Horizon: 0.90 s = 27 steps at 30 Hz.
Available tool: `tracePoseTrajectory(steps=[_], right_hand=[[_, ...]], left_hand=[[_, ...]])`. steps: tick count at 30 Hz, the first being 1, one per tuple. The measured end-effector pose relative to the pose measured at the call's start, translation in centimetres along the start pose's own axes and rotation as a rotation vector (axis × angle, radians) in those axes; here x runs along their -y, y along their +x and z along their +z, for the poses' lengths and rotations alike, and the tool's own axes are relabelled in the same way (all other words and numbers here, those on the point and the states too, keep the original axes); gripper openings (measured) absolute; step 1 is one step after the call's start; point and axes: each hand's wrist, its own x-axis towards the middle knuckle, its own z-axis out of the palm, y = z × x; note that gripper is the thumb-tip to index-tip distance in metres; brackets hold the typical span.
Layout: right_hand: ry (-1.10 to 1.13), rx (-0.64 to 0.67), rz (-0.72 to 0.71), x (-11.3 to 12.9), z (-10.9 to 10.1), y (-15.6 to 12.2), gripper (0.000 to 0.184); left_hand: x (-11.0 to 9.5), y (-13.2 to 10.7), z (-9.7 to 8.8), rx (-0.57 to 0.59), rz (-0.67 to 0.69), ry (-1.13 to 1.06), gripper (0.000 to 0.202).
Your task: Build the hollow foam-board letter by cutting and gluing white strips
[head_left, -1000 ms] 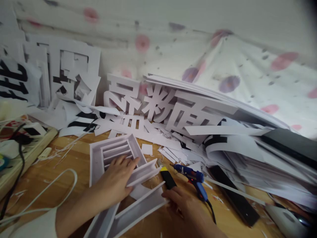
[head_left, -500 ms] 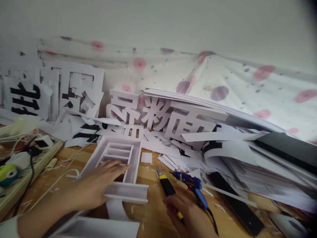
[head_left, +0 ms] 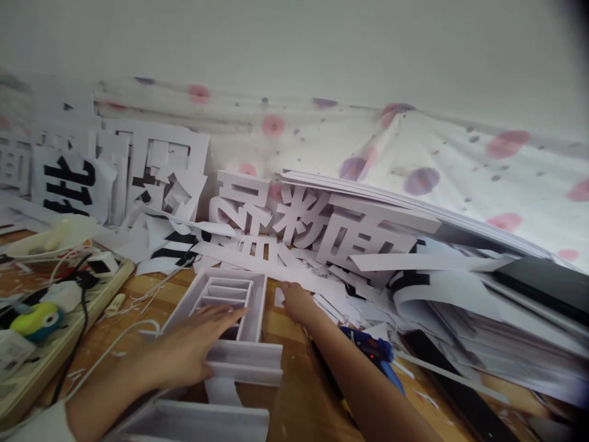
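My left hand [head_left: 188,351] lies flat, fingers stretched out, on a white foam-board letter frame [head_left: 232,293] with inner slats that rests on the wooden table [head_left: 294,393]. My right hand [head_left: 295,301] is stretched forward past the frame's right side. Its fingers are bunched on a small white square piece [head_left: 278,297] lying on the table. A blue glue gun [head_left: 373,350] lies just right of my right forearm.
White foam letters [head_left: 317,224] and paper scraps are piled along the back against a spotted cloth [head_left: 414,159]. A paper stack [head_left: 483,307] and a black strip [head_left: 464,399] fill the right. On the left, a wooden tray [head_left: 92,301] holds cables and a yellow-green toy [head_left: 35,319].
My right hand left the yellow-black cutter near the glue gun and reached forward to the small white square. The left hand stayed on the frame. The view shifted slightly.
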Motion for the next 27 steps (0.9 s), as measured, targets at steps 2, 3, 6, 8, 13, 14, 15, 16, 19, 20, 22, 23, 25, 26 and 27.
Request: tracePoseTrajectory(steps=[2, 3, 6, 8, 13, 14, 15, 16, 19, 20, 22, 23, 25, 26, 27], right_hand=[[-0.037, 0.009, -0.001, -0.1, 0.4, 0.6, 0.03], [-0.053, 0.011, -0.001, -0.1, 0.5, 0.6, 0.029], [-0.082, 0.012, 0.011, -0.1, 0.7, 0.1, 0.029], [-0.084, 0.011, 0.029, -0.2, 0.8, 0.0, 0.03], [-0.027, -0.032, 0.099, -0.2, 0.9, 0.6, 0.033], [-0.003, -0.051, 0.118, -0.1, 0.8, 0.7, 0.033], [0.027, -0.069, 0.132, -0.1, 0.7, 0.6, 0.033], [0.061, -0.087, 0.138, 0.0, 0.4, 0.4, 0.031], [0.18, -0.136, 0.108, 0.1, -0.8, -1.1, 0.028], [0.219, -0.152, 0.089, 0.1, -1.3, -2.1, 0.03], [0.299, -0.179, 0.05, 0.1, -2.3, -4.4, 0.031], [0.336, -0.183, 0.031, 0.2, -2.7, -5.7, 0.033], [0.573, -0.189, -0.085, 0.6, -3.3, -8.3, 0.034], [0.697, -0.195, -0.124, 1.0, -3.5, -9.5, 0.031], [0.728, -0.179, -0.126, 1.5, -3.5, -10.5, 0.027]], left_hand=[[0.4, 0.2, 0.6, 0.014, 0.015, -0.006, 0.094], [0.7, 0.2, 1.0, 0.01, 0.027, -0.01, 0.095], [1.1, 0.3, 1.6, -0.019, 0.065, -0.021, 0.095], [0.9, 0.0, 1.3, -0.004, 0.068, -0.031, 0.09], [-0.5, -1.7, -1.3, -0.087, 0.043, -0.072, 0.058], [-0.7, -2.1, -1.8, -0.14, 0.018, -0.073, 0.054], [-0.7, -2.5, -2.0, -0.189, -0.01, -0.07, 0.05], [-0.6, -2.8, -2.0, -0.227, -0.031, -0.067, 0.047], [0.2, -3.2, -1.1, -0.255, -0.066, -0.079, 0.043], [0.5, -3.3, -0.7, -0.246, -0.07, -0.095, 0.043], [0.9, -3.3, 0.2, -0.223, -0.069, -0.135, 0.042], [0.9, -3.2, 0.5, -0.213, -0.07, -0.154, 0.043], [0.7, -3.0, 0.9, -0.197, -0.067, -0.184, 0.044], [0.4, -2.9, 1.0, -0.189, -0.062, -0.193, 0.045], [0.2, -2.7, 1.0, -0.181, -0.053, -0.198, 0.046]])
